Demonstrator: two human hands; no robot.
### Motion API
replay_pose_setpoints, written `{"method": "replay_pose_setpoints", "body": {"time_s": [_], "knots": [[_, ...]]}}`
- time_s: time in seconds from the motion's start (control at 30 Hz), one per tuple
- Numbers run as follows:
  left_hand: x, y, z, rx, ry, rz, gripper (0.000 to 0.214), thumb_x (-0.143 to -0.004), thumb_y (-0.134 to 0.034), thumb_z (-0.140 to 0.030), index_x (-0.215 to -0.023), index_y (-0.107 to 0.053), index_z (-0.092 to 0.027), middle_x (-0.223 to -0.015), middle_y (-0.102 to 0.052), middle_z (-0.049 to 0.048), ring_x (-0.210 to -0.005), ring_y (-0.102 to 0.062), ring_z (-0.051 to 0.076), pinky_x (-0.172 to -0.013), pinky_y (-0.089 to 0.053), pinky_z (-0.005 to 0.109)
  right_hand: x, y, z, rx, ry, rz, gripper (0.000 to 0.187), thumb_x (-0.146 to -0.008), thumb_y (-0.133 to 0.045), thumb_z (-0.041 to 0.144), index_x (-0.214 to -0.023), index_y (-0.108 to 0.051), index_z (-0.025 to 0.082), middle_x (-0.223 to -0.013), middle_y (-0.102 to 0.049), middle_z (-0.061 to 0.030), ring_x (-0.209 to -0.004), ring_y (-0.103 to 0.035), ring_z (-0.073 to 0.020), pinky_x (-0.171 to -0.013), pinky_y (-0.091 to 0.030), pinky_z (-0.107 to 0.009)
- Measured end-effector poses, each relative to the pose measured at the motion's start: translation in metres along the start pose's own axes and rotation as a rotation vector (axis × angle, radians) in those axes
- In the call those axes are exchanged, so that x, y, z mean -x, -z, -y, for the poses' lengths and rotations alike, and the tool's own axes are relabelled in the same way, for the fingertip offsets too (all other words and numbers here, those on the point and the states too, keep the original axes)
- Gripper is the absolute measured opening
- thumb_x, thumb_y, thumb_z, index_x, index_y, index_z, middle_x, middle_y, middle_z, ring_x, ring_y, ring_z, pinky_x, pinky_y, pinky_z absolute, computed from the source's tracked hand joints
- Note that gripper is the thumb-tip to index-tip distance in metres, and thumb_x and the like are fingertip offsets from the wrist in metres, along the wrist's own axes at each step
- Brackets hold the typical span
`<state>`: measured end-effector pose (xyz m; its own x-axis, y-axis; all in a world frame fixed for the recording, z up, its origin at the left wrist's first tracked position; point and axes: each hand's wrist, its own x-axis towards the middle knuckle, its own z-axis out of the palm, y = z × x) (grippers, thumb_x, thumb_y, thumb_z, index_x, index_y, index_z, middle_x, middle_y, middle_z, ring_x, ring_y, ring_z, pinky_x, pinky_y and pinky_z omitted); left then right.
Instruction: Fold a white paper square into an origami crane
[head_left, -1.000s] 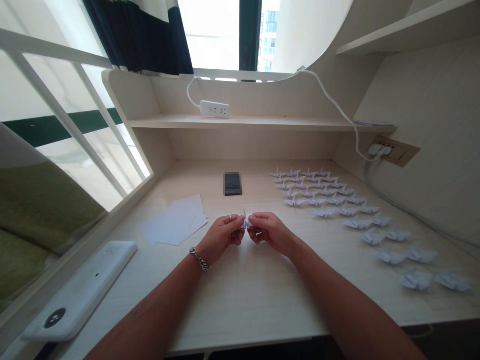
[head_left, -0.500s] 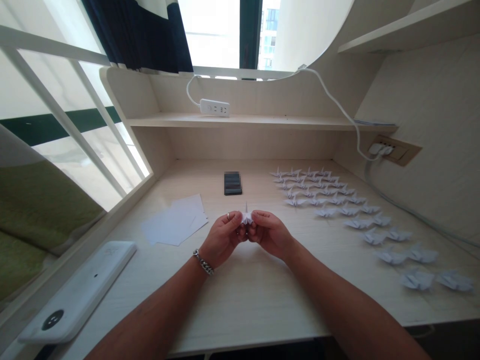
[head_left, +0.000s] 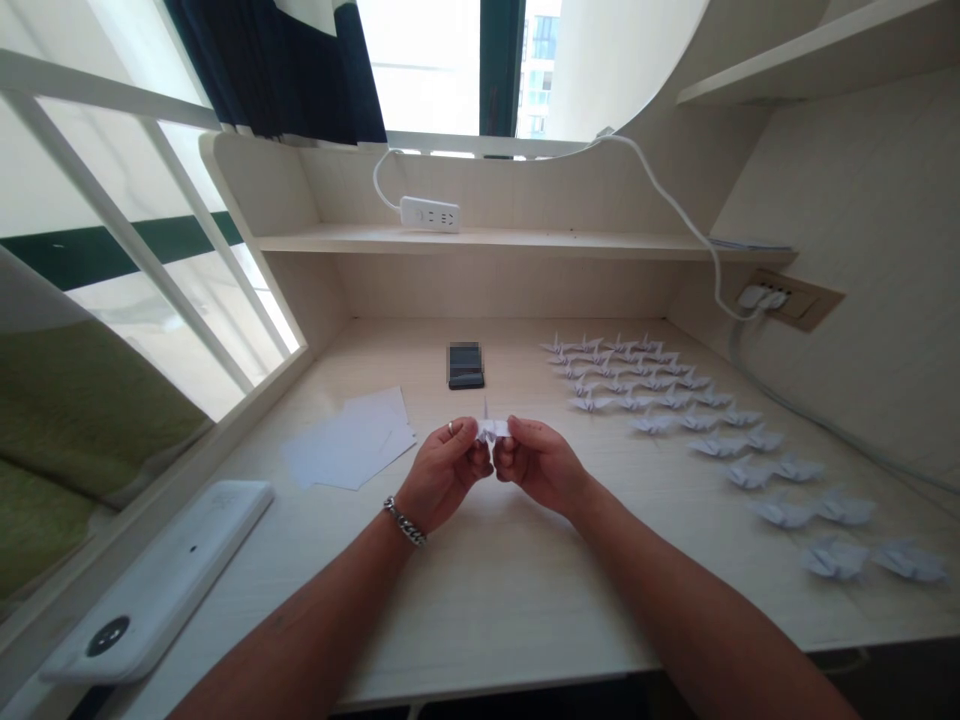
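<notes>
Between my two hands, just above the desk, is a small white paper crane (head_left: 491, 430) with a thin point sticking up at its far side. My left hand (head_left: 448, 468), with a ring and a chain bracelet, pinches its left wing between thumb and finger. On the other side my right hand (head_left: 540, 462) pinches the right wing the same way. The remaining fingers of both hands are curled in below the paper. Rows of finished-looking paper cranes (head_left: 660, 383) stand on the desk to the right. Loose white paper sheets (head_left: 352, 445) lie left of my hands.
A dark, blurred rectangular object (head_left: 466, 367) lies beyond my hands. At the left edge rests a long white device (head_left: 161, 580). A power strip (head_left: 430, 214) sits on the shelf (head_left: 510, 242); a white cable (head_left: 675, 205) runs down to the wall socket (head_left: 801, 300).
My hands have drawn slightly apart, and the crane's wings are spread wider between them. Its upright point has shifted a little left. The other things on the desk stay put.
</notes>
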<state>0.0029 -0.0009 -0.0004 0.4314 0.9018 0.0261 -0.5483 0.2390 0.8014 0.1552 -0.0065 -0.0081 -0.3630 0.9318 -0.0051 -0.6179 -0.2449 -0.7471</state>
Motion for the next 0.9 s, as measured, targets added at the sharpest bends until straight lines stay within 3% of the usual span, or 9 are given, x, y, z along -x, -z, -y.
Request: {"method": "replay_pose_setpoints", "body": {"time_s": [0.2,0.33,0.4,0.57,0.9], "knots": [[-0.001,0.000,-0.008,-0.014,-0.019,-0.064,0.031,-0.073,-0.074,-0.033,-0.064,-0.050,-0.015,-0.056,-0.048,-0.0044,-0.051,-0.043,0.007,-0.051,-0.037,0.021,0.001,0.009,0.010,0.051,0.095,-0.051,0.032,-0.075,-0.069,0.039,-0.056,-0.057,0.016,-0.053,-0.054,0.0006,-0.051,-0.047,-0.0102,-0.048,-0.035,-0.023],[-0.002,0.000,-0.006,-0.106,-0.015,-0.119,0.034,-0.070,-0.076,-0.036,-0.065,-0.050,-0.015,-0.056,-0.048,-0.0044,-0.051,-0.043,0.006,-0.051,-0.036,0.021,-0.001,0.012,0.010,0.151,0.078,-0.206,0.042,-0.075,-0.065,0.054,-0.059,-0.054,0.017,-0.053,-0.052,0.0012,-0.048,-0.045,-0.0097,-0.045,-0.032,-0.022],[-0.003,0.000,-0.004,-0.159,-0.017,-0.117,0.035,-0.070,-0.076,-0.037,-0.064,-0.050,-0.015,-0.055,-0.049,-0.0041,-0.050,-0.042,0.006,-0.050,-0.035,0.021,-0.003,0.010,0.007,0.211,0.049,-0.225,0.045,-0.075,-0.063,0.059,-0.063,-0.055,0.017,-0.055,-0.052,0.0011,-0.047,-0.045,-0.0095,-0.044,-0.031,-0.022],[-0.004,0.000,0.000,-0.254,-0.021,-0.114,0.037,-0.072,-0.073,-0.041,-0.060,-0.050,-0.015,-0.051,-0.048,-0.0040,-0.047,-0.040,0.006,-0.049,-0.033,0.022,-0.003,0.005,0.001,0.238,0.085,-0.189,0.034,-0.070,-0.074,0.043,-0.066,-0.054,0.016,-0.057,-0.052,0.0027,-0.049,-0.045,-0.0078,-0.045,-0.033,-0.020],[-0.005,0.004,-0.010,-0.059,-0.055,-0.146,0.036,-0.074,-0.073,-0.038,-0.061,-0.049,-0.015,-0.054,-0.048,-0.0040,-0.050,-0.042,0.006,-0.051,-0.037,0.021,-0.003,0.012,0.009,0.048,0.115,-0.210,0.030,-0.066,-0.078,0.032,-0.064,-0.052,0.017,-0.057,-0.048,0.0042,-0.052,-0.043,-0.0075,-0.044,-0.032,-0.019]]}}
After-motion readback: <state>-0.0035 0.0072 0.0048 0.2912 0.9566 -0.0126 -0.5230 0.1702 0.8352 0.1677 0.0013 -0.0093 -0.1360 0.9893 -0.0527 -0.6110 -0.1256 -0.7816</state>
